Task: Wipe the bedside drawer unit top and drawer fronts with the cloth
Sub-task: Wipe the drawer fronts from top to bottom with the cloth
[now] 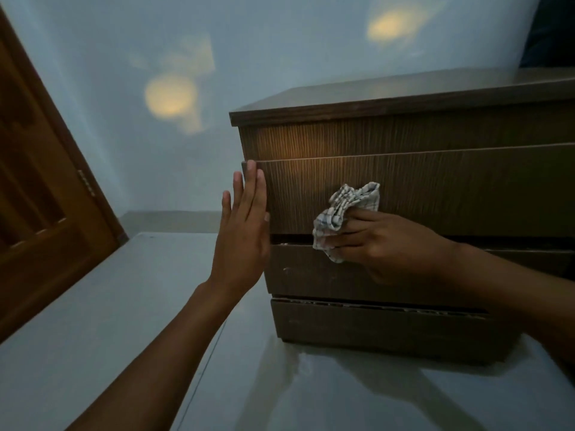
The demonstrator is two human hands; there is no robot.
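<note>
- The bedside drawer unit (435, 188) stands on the pale floor (93, 353) against the wall (264, 42); it fills the frame from 1 o'clock down to 4 o'clock
- It shows drawer fronts one above the other, and a dark top panel (389, 99) at 1 o'clock
- The right hand (395, 244) is clenched around the checked cloth (342, 213) and presses it on the large upper drawer front (451, 191), close to its lower edge
- The left hand (241, 228) is released and flat, the fingers straight; it lies against the left edge of the same drawer front, at 9 o'clock from the cloth
- The cloth is soft, light and crumpled into a ball, so I think it is best held bunched in the palm, with a wad left free for rubbing
- The drawer fronts look stiff and smooth, and there are gaps around them, so they may slide under pressure; the flat left hand seems to steady the unit
- The two lower drawer fronts (357, 325) probably are not yet wiped; about the top I cannot tell
- A wooden door (40, 181) is at 9 o'clock
</note>
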